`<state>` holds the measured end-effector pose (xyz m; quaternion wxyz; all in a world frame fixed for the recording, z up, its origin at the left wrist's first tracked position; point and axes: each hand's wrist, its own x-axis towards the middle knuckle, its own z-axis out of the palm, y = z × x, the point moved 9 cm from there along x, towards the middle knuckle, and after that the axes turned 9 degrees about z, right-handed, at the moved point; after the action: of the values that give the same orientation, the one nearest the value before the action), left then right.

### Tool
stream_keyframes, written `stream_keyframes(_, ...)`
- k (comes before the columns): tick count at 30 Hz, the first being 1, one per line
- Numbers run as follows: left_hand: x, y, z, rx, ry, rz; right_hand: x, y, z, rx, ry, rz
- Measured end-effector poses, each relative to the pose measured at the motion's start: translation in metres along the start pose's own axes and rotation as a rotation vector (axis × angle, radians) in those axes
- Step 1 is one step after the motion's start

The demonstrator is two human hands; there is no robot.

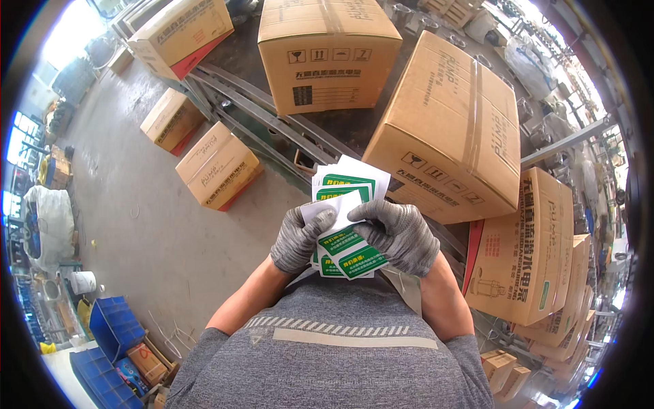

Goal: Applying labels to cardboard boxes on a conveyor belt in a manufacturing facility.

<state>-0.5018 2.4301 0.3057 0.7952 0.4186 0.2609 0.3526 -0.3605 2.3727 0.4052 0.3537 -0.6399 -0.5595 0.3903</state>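
Observation:
In front of my chest is a loose pile of green-and-white printed stickers [360, 261], or cards; I cannot tell which. They fan out above and below my hands. Across the middle lies one piece of white paper [332, 208], its plain side up and tilted. My left hand [300, 235], in a grey knitted glove, grips that paper's left side with the thumb on top. My right hand [398, 235], gloved alike, is closed with thumb and fingertips pinching its right edge. What bears the pile from below is hidden.
Beyond my hands, large cardboard boxes [453, 123] stand on a metal-railed line [262, 123]. More cartons [521, 252] are lined up at my right. Two smaller boxes [218, 167] sit left of the rails, above the grey floor [136, 225]. Blue bins [117, 327] are at lower left.

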Motion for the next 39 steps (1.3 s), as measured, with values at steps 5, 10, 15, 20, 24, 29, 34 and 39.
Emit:
stream_keyframes(5,0.0,-0.004,-0.005,-0.008,0.021,-0.021,-0.002,0.003,0.003,0.04,0.009,-0.069)
stream_keyframes(10,-0.001,-0.006,-0.007,-0.017,-0.005,-0.04,-0.002,0.007,0.006,0.053,0.002,-0.067)
stream_keyframes(15,0.0,-0.008,-0.009,0.022,0.029,-0.022,-0.005,0.002,0.005,0.041,0.039,-0.145)
stream_keyframes(20,0.001,-0.01,-0.007,-0.015,0.048,-0.039,-0.008,0.001,0.003,-0.022,0.064,-0.216)
stream_keyframes(24,0.005,-0.016,-0.002,-0.244,0.051,-0.079,-0.016,-0.038,-0.005,-0.225,0.212,-0.411)
stream_keyframes(29,0.01,-0.031,-0.003,-0.317,0.025,-0.093,-0.018,-0.083,-0.009,-0.126,-0.035,-0.598)
stream_keyframes(34,0.005,-0.034,-0.023,-0.131,0.165,-0.071,0.035,-0.067,-0.127,-0.061,0.102,-0.363)
stream_keyframes(39,-0.001,-0.027,-0.027,-0.126,0.168,-0.008,0.106,0.003,-0.209,-0.131,-0.028,-0.075)
